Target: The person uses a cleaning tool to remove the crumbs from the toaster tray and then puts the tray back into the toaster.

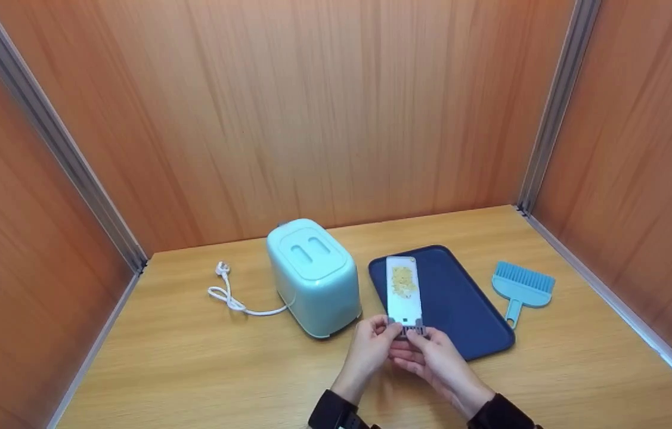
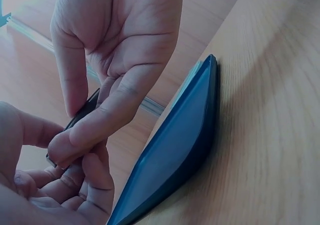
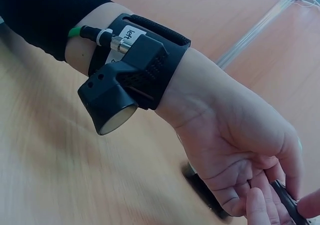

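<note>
Both hands hold the near, grey-handled end of a toaster crumb tray (image 1: 395,307), a long white plate with yellow crumbs (image 1: 402,281) heaped around its middle. It is held over the left part of a dark blue serving tray (image 1: 461,304). The left hand (image 1: 369,344) pinches the handle's left side, thumb on top. From the right, the right hand (image 1: 437,360) pinches the same handle with its thumb above and fingers beneath. In the left wrist view only the dark edge of the handle (image 2: 85,110) shows between the fingers; the crumbs are hidden there.
Left of the serving tray stands a light blue toaster (image 1: 318,286), its white cord and plug (image 1: 223,271) lying on the table further left. A small blue brush (image 1: 523,289) lies right of the tray. Wood panels (image 1: 312,119) enclose the table at the back and sides.
</note>
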{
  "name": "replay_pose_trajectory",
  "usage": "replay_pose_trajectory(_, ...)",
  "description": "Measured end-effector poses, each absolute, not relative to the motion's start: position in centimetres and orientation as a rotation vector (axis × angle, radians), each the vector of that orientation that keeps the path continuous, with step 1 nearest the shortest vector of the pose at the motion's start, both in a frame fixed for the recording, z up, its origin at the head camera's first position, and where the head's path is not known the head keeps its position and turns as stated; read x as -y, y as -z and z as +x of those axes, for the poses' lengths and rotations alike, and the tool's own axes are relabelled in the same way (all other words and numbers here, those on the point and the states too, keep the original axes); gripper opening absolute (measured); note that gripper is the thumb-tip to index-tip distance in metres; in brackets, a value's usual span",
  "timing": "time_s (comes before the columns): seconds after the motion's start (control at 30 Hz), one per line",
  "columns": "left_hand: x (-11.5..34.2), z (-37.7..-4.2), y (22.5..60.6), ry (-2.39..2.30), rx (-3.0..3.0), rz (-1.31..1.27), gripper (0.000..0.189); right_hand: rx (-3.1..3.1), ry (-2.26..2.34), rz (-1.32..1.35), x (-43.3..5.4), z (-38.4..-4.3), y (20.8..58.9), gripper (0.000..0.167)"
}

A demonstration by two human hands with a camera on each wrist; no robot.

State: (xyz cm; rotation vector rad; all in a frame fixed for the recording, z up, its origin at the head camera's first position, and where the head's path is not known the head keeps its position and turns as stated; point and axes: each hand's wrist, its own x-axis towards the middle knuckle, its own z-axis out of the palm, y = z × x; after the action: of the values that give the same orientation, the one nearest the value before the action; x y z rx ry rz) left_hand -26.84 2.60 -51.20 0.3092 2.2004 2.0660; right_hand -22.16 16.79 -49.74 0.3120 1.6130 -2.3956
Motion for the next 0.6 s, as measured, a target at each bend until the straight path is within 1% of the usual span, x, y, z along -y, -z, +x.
replay_pose_trajectory(0.1,-2.57,-26.92,51.29,-2.076,-2.168,0.285,0.013,-1.617,2.374,0.337,-16.62,-22.29,49.76,0.036)
replay_pose_trajectory(0.27,-2.58,-26.93,51.26,-2.066,-2.164,0.242,0.015,-1.616,2.361,0.359,-16.42,-22.44,49.8,0.039)
replay_pose_trajectory(0.47,-2.74,-27.02,51.47,-2.067,-2.165,0.231,0.02,-1.611,2.358,0.294,-16.21,-22.35,50.01,0.039)
replay_pose_trajectory(0.6,-2.84,-27.15,51.68,-2.066,-2.174,0.222,0.024,-1.617,2.35,0.253,-15.97,-22.33,50.13,0.041)
